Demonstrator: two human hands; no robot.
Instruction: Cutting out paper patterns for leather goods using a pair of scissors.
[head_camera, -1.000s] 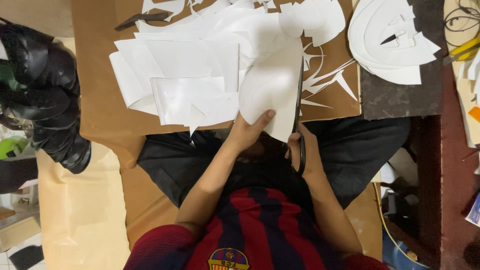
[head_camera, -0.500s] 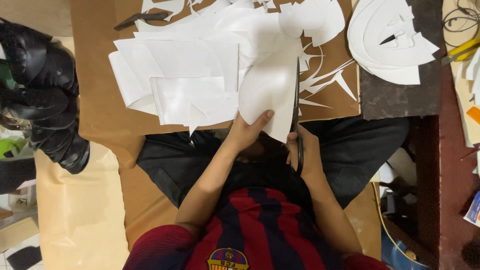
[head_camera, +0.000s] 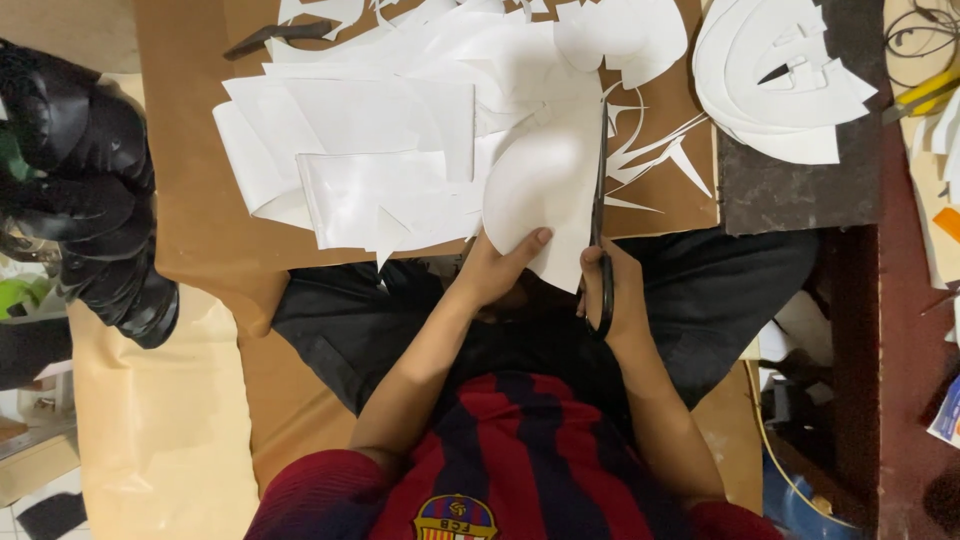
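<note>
A striped shirt (head_camera: 520, 470) in red and dark blue fills the near edge, and dark trousers (head_camera: 700, 290) spread across the lap beyond it. Just past the lap, the left hand (head_camera: 495, 270) is closed on the near edge of a white sheet (head_camera: 545, 190), thumb laid on top and fingers hidden beneath. The right hand (head_camera: 615, 295) is wrapped through the handles of black scissors (head_camera: 600, 200), whose blades run up the sheet's right edge, pointing far.

The sheet is held curved over a brown board (head_camera: 200, 230), between the lap and the paper pile (head_camera: 380, 140) lying farther out. It is judged light, thin and floppy: it bows where unsupported and would crease or tear if pinched hard, so a hold close beside the cut line, as seen here, seems best. Thin slivers (head_camera: 660, 160) are scattered to the right of the blades.

Farther right, cut white shapes (head_camera: 780, 80) are stacked on a dark slab (head_camera: 800, 190). At the far left a shiny black padded object (head_camera: 90, 190) sits beside the board; what it is cannot be told. A dark tool (head_camera: 275, 38) lies at the board's far edge.
</note>
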